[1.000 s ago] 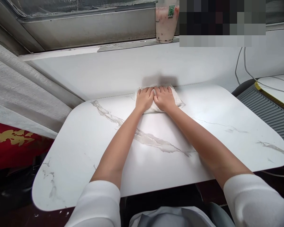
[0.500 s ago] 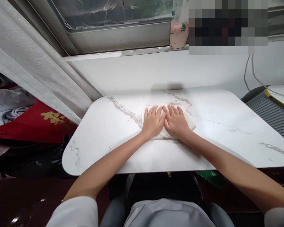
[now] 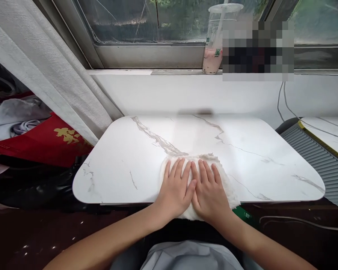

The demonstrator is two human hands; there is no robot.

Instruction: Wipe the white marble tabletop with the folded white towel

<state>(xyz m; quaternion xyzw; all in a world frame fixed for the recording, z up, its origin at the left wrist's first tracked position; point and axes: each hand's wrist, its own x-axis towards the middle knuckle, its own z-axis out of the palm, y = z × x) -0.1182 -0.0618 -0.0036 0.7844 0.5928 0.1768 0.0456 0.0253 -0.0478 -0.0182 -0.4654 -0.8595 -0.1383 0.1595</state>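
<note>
A fluffy white cloth (image 3: 228, 183) lies spread at the front edge of a white marble-patterned table (image 3: 107, 165), its near part hanging past the edge. Flat on its left side rests my left hand (image 3: 176, 187), fingers stretched forward. My right hand (image 3: 210, 189) presses on the cloth just beside it, also with fingers extended, and the two thumbs touch or overlap. Neither hand grips the cloth; the palms hide its middle.
On the window ledge stands a clear plastic cup (image 3: 212, 60) with pink drink and a straw. A pale curtain (image 3: 62, 63) hangs at left, above a red bag (image 3: 59, 138) with gold print. At right are a grey ribbed panel (image 3: 312, 157) and thin cables (image 3: 281, 101).
Both hands have slid the cloth toward me, from the middle of the table to its front edge. The head view has shifted slightly.
</note>
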